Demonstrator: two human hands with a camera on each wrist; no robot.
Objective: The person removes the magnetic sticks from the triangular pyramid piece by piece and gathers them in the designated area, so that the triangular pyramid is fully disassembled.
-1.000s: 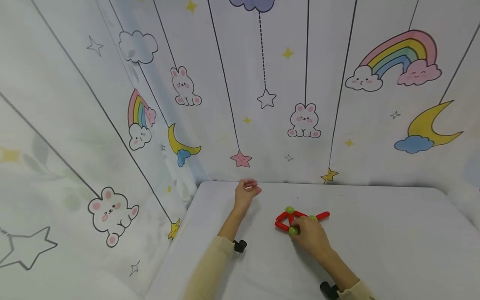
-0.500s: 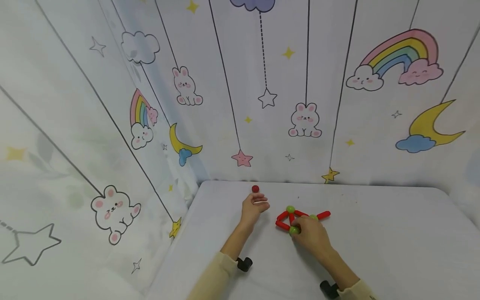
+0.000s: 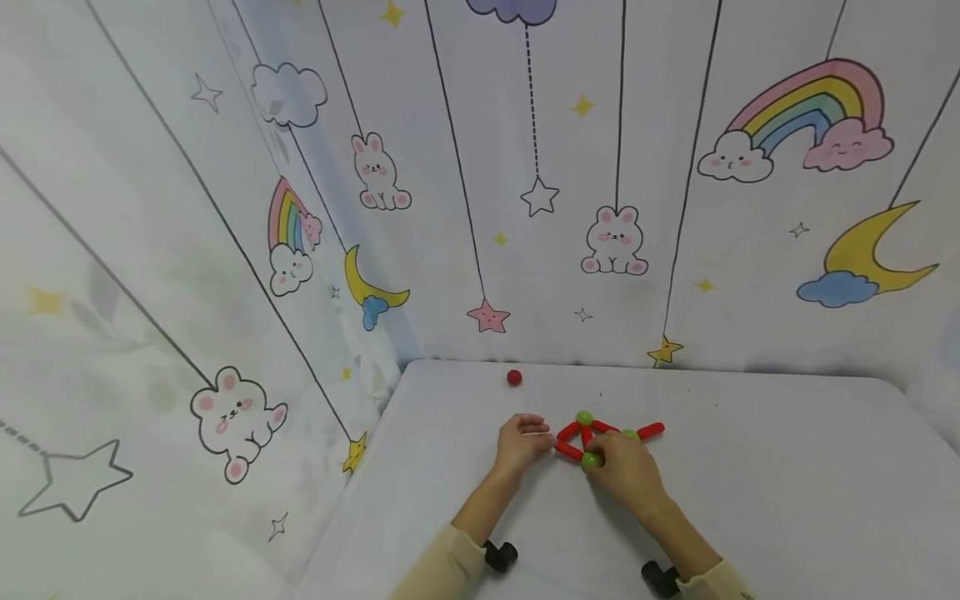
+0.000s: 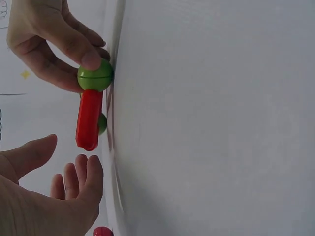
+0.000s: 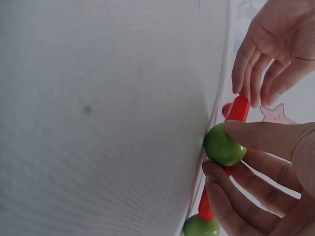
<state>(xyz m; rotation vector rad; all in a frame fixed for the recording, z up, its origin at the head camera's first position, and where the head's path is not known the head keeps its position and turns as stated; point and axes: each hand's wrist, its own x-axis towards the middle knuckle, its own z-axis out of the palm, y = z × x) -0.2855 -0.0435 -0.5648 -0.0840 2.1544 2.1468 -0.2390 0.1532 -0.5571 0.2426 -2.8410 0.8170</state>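
Observation:
Red rods [image 3: 570,451] and green balls [image 3: 584,417] are joined into a flat frame on the white table, with one rod [image 3: 651,431] sticking out to the right. My right hand [image 3: 628,475] pinches the near green ball [image 5: 224,145] between thumb and fingers, partly covering the frame. At the frame's left corner, where two rod ends meet, my left hand [image 3: 522,446] holds nothing. Its thumb and fingers are spread apart around the rod ends in the left wrist view, close to the red rod [image 4: 88,120]. Whether a fingertip touches it I cannot tell.
A red ball [image 3: 513,377] lies near the table's back edge, beyond my left hand. The white table [image 3: 787,483] ends at the back against a printed curtain [image 3: 540,275], which also hangs along the left side.
My left hand has left the red ball at the back edge, uncovering it, and has come nearer and to the right, up to the frame. My right hand keeps its pinch on the green ball.

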